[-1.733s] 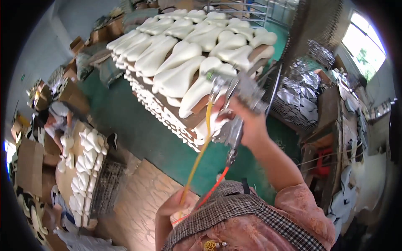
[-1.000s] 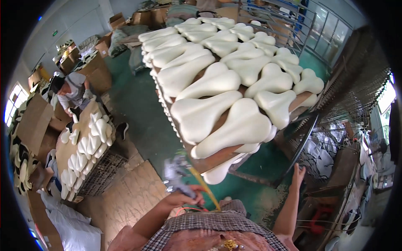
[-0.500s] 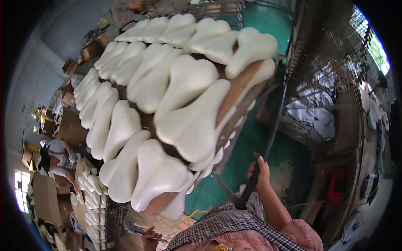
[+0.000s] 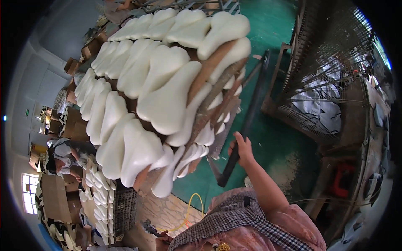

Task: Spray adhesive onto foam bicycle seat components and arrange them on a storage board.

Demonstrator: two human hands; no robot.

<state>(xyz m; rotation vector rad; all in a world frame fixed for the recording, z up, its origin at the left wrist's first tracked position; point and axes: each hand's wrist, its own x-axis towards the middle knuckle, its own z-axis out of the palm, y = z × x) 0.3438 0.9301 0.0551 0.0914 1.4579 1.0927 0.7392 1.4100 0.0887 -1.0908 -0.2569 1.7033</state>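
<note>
My right hand (image 4: pixel 240 149) is closed round a long black handlebar (image 4: pixel 250 113), joined by metal brackets to the side of a loaded rack. On the rack's boards (image 4: pixel 220 58) lie rows of smooth white pieces shaped like bicycle saddles (image 4: pixel 169 98), with more layers showing beneath. At the lower edge, my left hand (image 4: pixel 163 240) is closed on a small grey tool (image 4: pixel 149 227), partly hidden and too small to name. A yellow hose (image 4: pixel 190 209) curves near it.
A wire rack (image 4: pixel 316 92) with grey sheets stands at right, beside a cluttered bench (image 4: pixel 374 125). At left, another person (image 4: pixel 63 154) works by a second stack of white pieces (image 4: pixel 101 205). Green floor (image 4: pixel 272 163) runs between the racks; cartons (image 4: pixel 54 196) stand at left.
The loaded rack and handlebar have swung in view, the rack's near end shifting left and up. My right hand has moved left and up with the bar; my left hand sits slightly lower and right.
</note>
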